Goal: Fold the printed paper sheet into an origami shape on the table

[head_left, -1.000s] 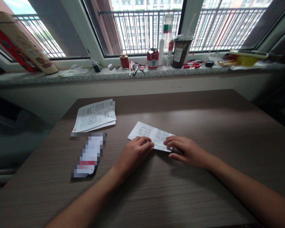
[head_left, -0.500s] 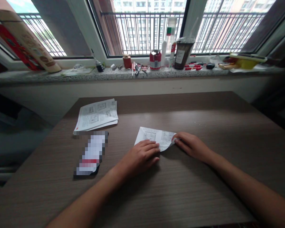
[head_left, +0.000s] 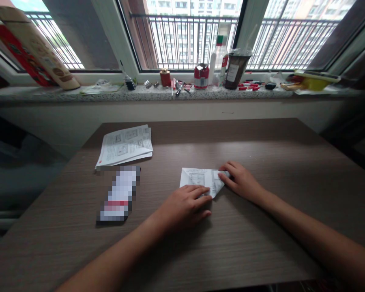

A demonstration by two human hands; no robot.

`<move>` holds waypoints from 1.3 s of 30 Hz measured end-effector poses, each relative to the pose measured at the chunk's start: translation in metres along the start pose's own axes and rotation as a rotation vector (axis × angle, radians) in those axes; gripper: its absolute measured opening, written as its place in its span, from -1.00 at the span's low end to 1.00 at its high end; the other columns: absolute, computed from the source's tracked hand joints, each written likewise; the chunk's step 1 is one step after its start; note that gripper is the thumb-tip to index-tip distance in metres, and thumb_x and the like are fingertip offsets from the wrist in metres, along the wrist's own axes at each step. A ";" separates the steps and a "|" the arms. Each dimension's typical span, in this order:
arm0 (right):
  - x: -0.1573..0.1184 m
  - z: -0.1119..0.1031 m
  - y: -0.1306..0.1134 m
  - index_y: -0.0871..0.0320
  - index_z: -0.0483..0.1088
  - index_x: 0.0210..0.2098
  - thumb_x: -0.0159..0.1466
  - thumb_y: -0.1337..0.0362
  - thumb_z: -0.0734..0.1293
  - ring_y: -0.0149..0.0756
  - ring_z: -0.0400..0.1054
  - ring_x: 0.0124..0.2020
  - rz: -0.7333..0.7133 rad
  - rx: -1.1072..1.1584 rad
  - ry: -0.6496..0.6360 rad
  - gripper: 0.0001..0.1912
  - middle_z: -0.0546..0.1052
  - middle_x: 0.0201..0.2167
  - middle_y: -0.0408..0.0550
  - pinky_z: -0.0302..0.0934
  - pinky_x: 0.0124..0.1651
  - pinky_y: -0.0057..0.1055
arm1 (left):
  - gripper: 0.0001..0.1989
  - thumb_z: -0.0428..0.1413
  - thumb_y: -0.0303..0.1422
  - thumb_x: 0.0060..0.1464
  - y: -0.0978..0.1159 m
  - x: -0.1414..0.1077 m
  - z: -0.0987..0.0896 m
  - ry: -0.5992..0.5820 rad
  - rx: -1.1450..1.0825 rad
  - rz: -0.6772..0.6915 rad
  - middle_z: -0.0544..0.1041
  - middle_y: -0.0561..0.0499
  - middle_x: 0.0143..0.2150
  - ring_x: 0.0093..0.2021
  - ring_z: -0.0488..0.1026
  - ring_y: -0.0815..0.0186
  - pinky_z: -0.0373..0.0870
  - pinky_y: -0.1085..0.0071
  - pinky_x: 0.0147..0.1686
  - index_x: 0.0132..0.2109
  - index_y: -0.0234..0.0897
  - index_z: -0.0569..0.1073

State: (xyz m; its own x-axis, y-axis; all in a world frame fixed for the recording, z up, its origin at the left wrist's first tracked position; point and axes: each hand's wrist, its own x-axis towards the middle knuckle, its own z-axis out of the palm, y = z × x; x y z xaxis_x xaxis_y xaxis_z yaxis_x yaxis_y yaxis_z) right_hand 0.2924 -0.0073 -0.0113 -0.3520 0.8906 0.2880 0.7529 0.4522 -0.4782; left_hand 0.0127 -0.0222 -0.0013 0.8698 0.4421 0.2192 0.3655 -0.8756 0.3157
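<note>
A small folded sheet of printed paper [head_left: 196, 177] lies on the brown table in front of me. Its right side narrows to a slanted point. My left hand [head_left: 187, 205] rests across the paper's lower edge, fingers stretched out and lying flat, covering part of the print. At the right corner, my right hand [head_left: 239, 178] has thumb and fingertips closed on the paper, hiding that tip.
A phone [head_left: 118, 194], its screen blurred, lies left of my left hand. Behind it sits a stack of printed sheets [head_left: 126, 146]. Along the granite windowsill [head_left: 103, 95] stand a red can [head_left: 201, 76], a drink cup [head_left: 235, 71], a clear bottle [head_left: 217, 61] and small tools.
The paper's right part, curled up earlier, now lies flatter with a sharper slanted edge. My right fingers press lower on the corner; my left hand has shifted slightly right.
</note>
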 end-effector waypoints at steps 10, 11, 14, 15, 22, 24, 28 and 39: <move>0.012 0.018 0.000 0.10 0.39 -0.15 0.40 0.26 0.31 -0.09 0.36 -0.12 0.040 -0.061 0.051 -0.94 0.44 -0.19 0.02 0.27 -0.01 -0.18 | -0.69 0.18 -0.25 0.32 0.003 0.002 -0.001 0.013 -0.008 0.000 0.47 -0.19 0.27 0.21 0.47 -0.01 0.49 0.00 0.15 0.15 -0.22 0.47; 0.013 0.019 0.000 0.10 0.39 -0.16 0.40 0.26 0.31 -0.09 0.35 -0.13 0.044 -0.068 0.056 -0.94 0.44 -0.19 0.02 0.27 -0.02 -0.17 | -0.69 0.18 -0.25 0.32 0.004 0.002 -0.001 0.014 -0.010 0.001 0.48 -0.19 0.27 0.21 0.47 -0.01 0.49 0.00 0.14 0.14 -0.22 0.47; 0.013 0.024 0.001 0.09 0.39 -0.17 0.39 0.24 0.32 -0.08 0.34 -0.12 0.055 -0.085 0.074 -0.94 0.43 -0.20 0.02 0.26 -0.02 -0.16 | -0.69 0.19 -0.25 0.31 0.003 0.002 0.000 0.010 0.002 -0.008 0.44 -0.19 0.31 0.20 0.48 -0.02 0.50 0.00 0.14 0.14 -0.23 0.48; 0.013 0.025 0.001 0.09 0.39 -0.18 0.39 0.24 0.32 -0.07 0.34 -0.12 0.059 -0.089 0.083 -0.93 0.42 -0.20 0.03 0.26 -0.02 -0.16 | -0.69 0.19 -0.25 0.31 0.003 0.002 0.000 0.006 0.006 -0.010 0.42 -0.19 0.33 0.20 0.48 -0.02 0.50 0.01 0.13 0.14 -0.23 0.47; 0.013 0.030 0.000 0.08 0.38 -0.19 0.40 0.21 0.32 -0.03 0.33 -0.12 0.090 -0.165 0.116 -0.91 0.43 -0.19 0.05 0.23 -0.03 -0.13 | -0.61 0.16 -0.25 0.35 0.002 0.003 -0.001 -0.011 -0.016 0.004 0.48 -0.16 0.29 0.26 0.43 0.00 0.44 0.04 0.23 0.25 -0.27 0.41; 0.014 0.030 0.000 0.08 0.37 -0.19 0.40 0.20 0.31 -0.03 0.33 -0.12 0.090 -0.183 0.110 -0.91 0.44 -0.19 0.05 0.23 -0.04 -0.13 | -0.56 0.15 -0.24 0.36 0.002 0.004 -0.002 -0.021 -0.014 -0.002 0.48 -0.17 0.29 0.26 0.44 0.01 0.44 0.04 0.23 0.30 -0.27 0.37; 0.014 0.030 -0.002 0.07 0.36 -0.18 0.41 0.19 0.30 -0.02 0.32 -0.14 0.095 -0.228 0.111 -0.90 0.44 -0.19 0.05 0.21 -0.07 -0.14 | -0.56 0.14 -0.24 0.37 0.002 0.003 -0.001 -0.039 0.003 -0.012 0.46 -0.16 0.31 0.26 0.44 0.00 0.47 0.03 0.20 0.31 -0.25 0.38; 0.015 0.029 -0.007 0.09 0.38 -0.18 0.42 0.19 0.29 -0.05 0.30 -0.15 0.116 -0.295 0.098 -0.89 0.45 -0.20 0.06 0.15 -0.11 -0.21 | -0.57 0.14 -0.27 0.36 0.001 0.002 0.000 -0.034 0.008 -0.015 0.46 -0.16 0.30 0.25 0.44 0.03 0.46 0.06 0.23 0.30 -0.26 0.41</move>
State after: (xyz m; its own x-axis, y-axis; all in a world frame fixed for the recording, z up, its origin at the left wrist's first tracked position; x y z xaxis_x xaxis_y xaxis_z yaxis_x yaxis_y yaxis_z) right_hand 0.2659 0.0048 -0.0279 -0.2097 0.9199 0.3313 0.9185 0.3016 -0.2559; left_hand 0.0150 -0.0220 -0.0005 0.8752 0.4481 0.1825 0.3808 -0.8706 0.3115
